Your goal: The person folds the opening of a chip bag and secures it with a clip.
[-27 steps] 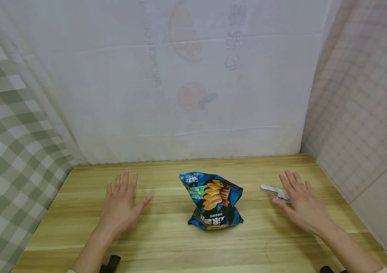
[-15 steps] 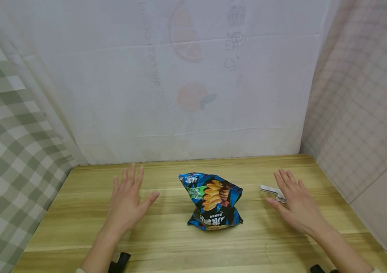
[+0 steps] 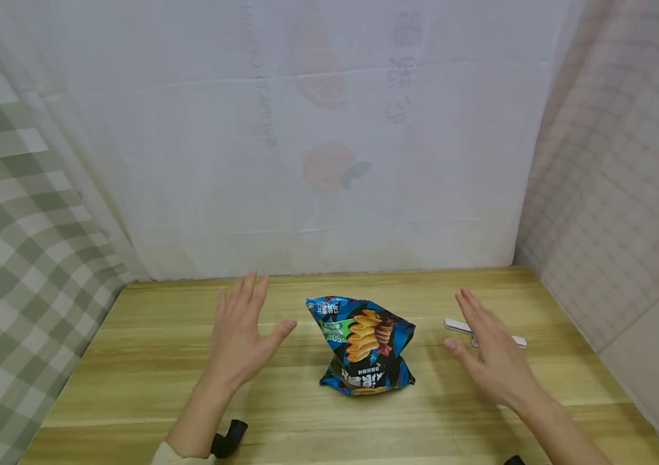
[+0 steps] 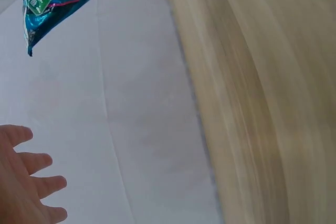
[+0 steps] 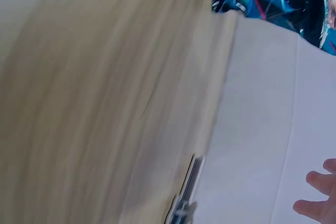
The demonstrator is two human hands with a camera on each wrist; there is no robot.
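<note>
A blue and black potato chip bag (image 3: 366, 345) stands on the wooden table, its top flaring out to the upper left. To its left, my left hand (image 3: 242, 339) hovers with fingers spread and straight, touching nothing. On the other side my right hand (image 3: 493, 358) hangs with straight fingers and thumb apart. Behind that hand lies a slim pale bar (image 3: 457, 326), partly covered by it in the head view. In the right wrist view the bar (image 5: 186, 190) has a small protruding part near its middle, like a bag clip.
A white printed cloth (image 3: 219, 161) rises behind the table's back edge. Green checked cloth (image 3: 15, 258) hangs at the left, and a pale gridded one (image 3: 619, 194) at the right. A black piece (image 3: 229, 439) sits by the left wrist.
Both hands have moved inward toward the chip bag, the left one rightward and slightly up, the right one leftward. More of the bar's right end shows. Bag and bar have stayed put.
</note>
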